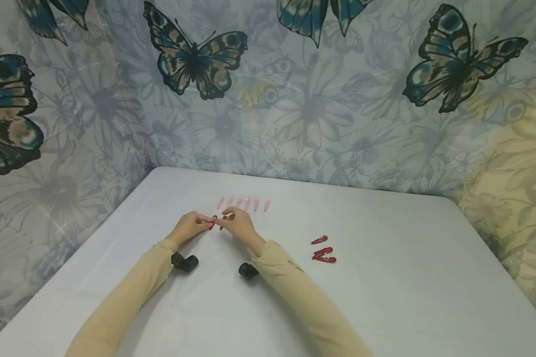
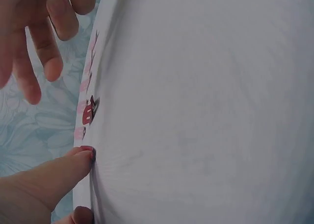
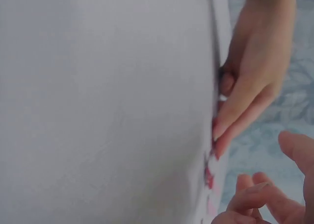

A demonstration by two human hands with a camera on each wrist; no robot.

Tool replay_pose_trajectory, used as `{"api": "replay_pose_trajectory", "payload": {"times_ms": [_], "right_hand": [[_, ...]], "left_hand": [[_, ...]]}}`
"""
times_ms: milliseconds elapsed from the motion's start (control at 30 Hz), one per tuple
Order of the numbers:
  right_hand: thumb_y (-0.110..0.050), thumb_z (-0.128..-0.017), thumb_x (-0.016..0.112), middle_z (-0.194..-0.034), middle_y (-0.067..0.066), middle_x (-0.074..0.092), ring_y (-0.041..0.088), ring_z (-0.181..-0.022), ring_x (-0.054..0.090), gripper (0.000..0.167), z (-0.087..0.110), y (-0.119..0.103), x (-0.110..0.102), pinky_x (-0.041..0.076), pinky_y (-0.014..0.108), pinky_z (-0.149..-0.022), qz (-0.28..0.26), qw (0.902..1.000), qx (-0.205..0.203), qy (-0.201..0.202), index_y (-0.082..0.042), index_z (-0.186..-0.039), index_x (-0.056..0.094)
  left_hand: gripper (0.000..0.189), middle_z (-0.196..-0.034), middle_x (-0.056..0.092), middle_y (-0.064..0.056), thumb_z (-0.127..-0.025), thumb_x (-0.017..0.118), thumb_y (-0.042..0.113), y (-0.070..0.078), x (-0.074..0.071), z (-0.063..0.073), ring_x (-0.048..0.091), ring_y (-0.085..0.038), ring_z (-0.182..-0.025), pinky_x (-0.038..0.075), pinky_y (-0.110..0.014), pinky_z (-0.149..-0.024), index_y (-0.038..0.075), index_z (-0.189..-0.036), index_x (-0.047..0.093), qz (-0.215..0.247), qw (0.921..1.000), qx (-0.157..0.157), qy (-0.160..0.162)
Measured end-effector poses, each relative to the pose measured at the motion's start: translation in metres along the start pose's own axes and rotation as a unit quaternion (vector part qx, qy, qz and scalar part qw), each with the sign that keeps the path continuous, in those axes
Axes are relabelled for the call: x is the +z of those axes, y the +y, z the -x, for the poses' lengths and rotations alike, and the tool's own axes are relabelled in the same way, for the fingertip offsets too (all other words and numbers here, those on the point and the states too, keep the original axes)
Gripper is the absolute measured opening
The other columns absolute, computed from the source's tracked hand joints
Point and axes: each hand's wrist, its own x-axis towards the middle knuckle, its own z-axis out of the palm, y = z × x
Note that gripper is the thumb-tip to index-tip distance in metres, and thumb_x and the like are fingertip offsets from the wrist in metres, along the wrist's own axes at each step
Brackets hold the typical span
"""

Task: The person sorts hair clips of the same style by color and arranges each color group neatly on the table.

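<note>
My left hand [image 1: 191, 225] pinches a red snap hair clip [image 1: 212, 223] low over the white table; its fingertips cover part of the clip in the left wrist view. Just to the right, another red hair clip [image 2: 88, 114] lies on the cloth, its metal underside edge showing. Above that clip, my right hand [image 1: 239, 225] hovers with loosely bent fingers [image 3: 250, 199] and nothing between them. Beyond both hands, several pink hair clips [image 1: 247, 204] form a row.
Three more red hair clips [image 1: 323, 252] lie to the right on the white tabletop [image 1: 384, 277], two of them overlapping. Black wrist cameras [image 1: 185, 263] hang under the sleeves. A butterfly-patterned backdrop [image 1: 312, 114] rises behind the table's far edge.
</note>
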Motion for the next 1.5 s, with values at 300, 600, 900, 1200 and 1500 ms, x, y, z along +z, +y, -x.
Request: {"api": "replay_pose_trajectory", "payload": {"times_ms": [300,600,900,1200,1500], "right_hand": [[-0.024,-0.089,0.068,-0.102,0.017,0.071,0.029,-0.101,0.063,0.036,0.017,-0.008,-0.025,0.048,0.029,-0.08,-0.024,0.9992,-0.032,-0.005,0.0,-0.117,0.066],[-0.016,-0.088,0.071,-0.096,0.015,0.072,0.012,-0.062,0.047,0.03,0.041,-0.002,-0.069,0.039,0.02,-0.06,0.017,0.9948,-0.096,0.028,-0.002,-0.113,0.066],[-0.016,-0.088,0.071,-0.097,0.016,0.072,0.01,-0.06,0.042,0.029,0.062,0.006,-0.098,0.036,0.019,-0.057,0.017,0.9941,-0.098,0.044,-0.002,-0.113,0.068],[-0.017,-0.089,0.07,-0.102,0.017,0.071,0.006,-0.057,0.039,0.03,0.084,0.035,-0.133,0.033,0.021,-0.053,0.037,0.9953,-0.063,0.063,-0.001,-0.114,0.068],[-0.018,-0.091,0.067,-0.104,0.02,0.071,0.005,-0.061,0.046,0.034,0.095,0.069,-0.176,0.042,0.023,-0.056,0.077,0.994,-0.038,0.067,0.003,-0.117,0.066]], "left_hand": [[0.026,-0.098,0.066,-0.023,-0.09,0.068,0.016,-0.003,-0.001,-0.001,0.059,-0.029,-0.087,0.047,-0.037,-0.075,0.001,-0.111,0.071,-0.011,0.9999,0.007,0.009],[0.026,-0.095,0.067,-0.021,-0.089,0.069,0.016,0.0,0.0,-0.002,0.055,-0.024,-0.08,0.042,-0.031,-0.072,0.002,-0.112,0.071,-0.005,0.9999,0.01,0.001],[0.028,-0.099,0.067,-0.021,-0.089,0.07,0.019,0.002,-0.003,-0.002,0.054,-0.023,-0.08,0.042,-0.032,-0.072,0.003,-0.111,0.071,-0.002,1.0,-0.002,0.001],[0.026,-0.098,0.067,-0.02,-0.089,0.07,0.018,0.003,-0.001,0.001,0.054,-0.022,-0.081,0.042,-0.033,-0.075,0.004,-0.111,0.072,0.002,1.0,0.0,0.0],[0.025,-0.08,0.06,-0.014,-0.089,0.07,0.017,0.0,0.0,0.0,0.04,-0.016,-0.069,0.033,-0.027,-0.065,0.001,-0.108,0.073,-0.009,0.9997,0.021,0.006]]}}
